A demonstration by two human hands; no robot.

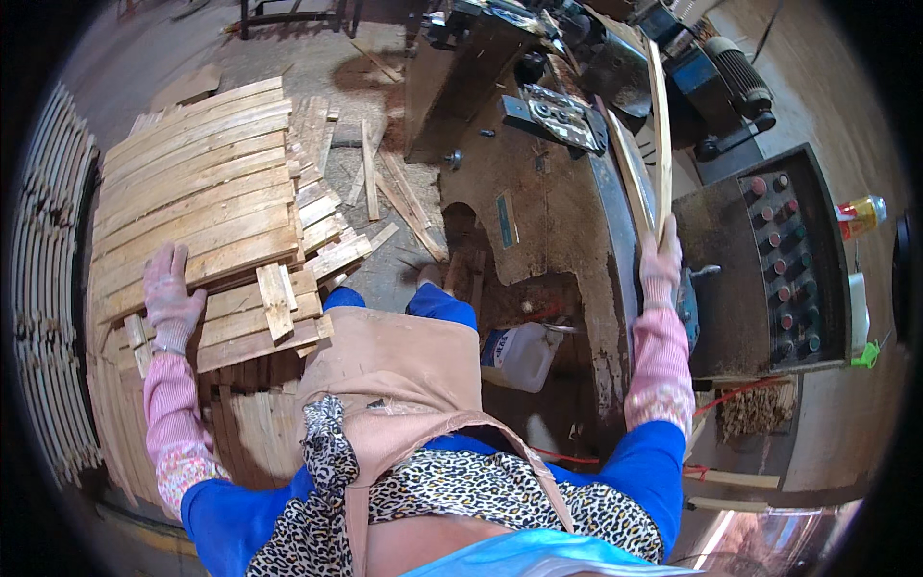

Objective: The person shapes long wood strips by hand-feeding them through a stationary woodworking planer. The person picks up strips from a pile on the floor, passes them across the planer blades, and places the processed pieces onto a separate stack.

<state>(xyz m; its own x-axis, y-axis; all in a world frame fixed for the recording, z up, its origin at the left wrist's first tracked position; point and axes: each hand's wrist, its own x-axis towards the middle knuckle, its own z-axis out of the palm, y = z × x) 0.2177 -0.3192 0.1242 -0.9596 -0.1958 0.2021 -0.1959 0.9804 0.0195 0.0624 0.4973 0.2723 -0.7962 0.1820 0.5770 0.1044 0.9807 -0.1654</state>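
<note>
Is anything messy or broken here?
Yes. Loose wood scraps lie scattered every which way on the floor beside the neat stack of slats. A few short pieces sit crooked on the stack's near edge. The right hand holds thin strips; the left hand rests on the stack.

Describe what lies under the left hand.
The left hand rests on a stack of long wooden slats. More slat layers show at the stack's near edge; whatever lies beneath the stack is covered.
</note>
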